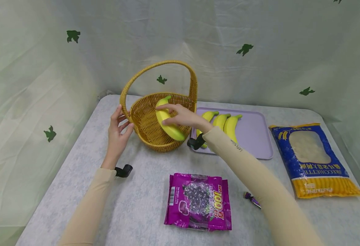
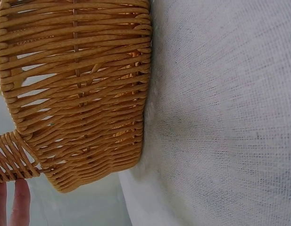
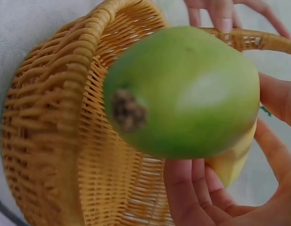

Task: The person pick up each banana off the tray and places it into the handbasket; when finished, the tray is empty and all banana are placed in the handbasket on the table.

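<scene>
In the head view my right hand holds a yellow banana by its sides, over the opening of a wicker basket. The banana's green, dark-tipped end fills the middle of the right wrist view, with my fingers and thumb around it. My left hand grips the basket at the left foot of its arched handle, thumb on the near side. Two fingertips touch that handle in the left wrist view, beside the woven wall.
Right of the basket, several bananas lie on a lilac tray. Nearer are a purple candy bag and a small wrapped candy, partly behind my right sleeve. A blue and yellow pasta bag lies at the right.
</scene>
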A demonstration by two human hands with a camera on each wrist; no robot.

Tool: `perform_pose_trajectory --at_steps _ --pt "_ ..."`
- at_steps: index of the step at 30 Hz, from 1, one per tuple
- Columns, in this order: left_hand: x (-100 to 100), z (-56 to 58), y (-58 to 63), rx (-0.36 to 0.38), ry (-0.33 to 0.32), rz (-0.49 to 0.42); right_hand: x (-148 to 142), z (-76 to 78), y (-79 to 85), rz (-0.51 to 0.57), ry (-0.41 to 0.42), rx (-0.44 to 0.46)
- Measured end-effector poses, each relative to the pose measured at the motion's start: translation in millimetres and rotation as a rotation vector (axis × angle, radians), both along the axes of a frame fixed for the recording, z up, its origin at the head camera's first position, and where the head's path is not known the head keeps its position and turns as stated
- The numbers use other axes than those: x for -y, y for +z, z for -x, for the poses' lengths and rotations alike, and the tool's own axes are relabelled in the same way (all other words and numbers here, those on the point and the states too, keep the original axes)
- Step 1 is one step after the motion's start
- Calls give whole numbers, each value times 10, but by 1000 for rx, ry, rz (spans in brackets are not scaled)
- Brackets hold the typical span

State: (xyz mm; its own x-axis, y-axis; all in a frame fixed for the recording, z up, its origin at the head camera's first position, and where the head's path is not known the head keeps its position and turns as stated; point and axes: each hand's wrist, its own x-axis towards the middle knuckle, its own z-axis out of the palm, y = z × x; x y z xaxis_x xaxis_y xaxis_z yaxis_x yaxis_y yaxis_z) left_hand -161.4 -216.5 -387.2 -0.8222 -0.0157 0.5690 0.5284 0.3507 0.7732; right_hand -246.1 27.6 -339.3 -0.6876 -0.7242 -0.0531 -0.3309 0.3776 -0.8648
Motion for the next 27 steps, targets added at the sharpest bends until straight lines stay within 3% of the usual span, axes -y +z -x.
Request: perform_pose_trajectory --at_steps 12,21,27 --pt "-8 4 -7 -3 4 -1 446 96 -272 -99 -23 -35" --pt "-1 -3 -6 6 13 11 647 42 -391 -116 -23 37" --pt "1 -5 -6 13 13 20 740 -1 -450 -178 5 32"
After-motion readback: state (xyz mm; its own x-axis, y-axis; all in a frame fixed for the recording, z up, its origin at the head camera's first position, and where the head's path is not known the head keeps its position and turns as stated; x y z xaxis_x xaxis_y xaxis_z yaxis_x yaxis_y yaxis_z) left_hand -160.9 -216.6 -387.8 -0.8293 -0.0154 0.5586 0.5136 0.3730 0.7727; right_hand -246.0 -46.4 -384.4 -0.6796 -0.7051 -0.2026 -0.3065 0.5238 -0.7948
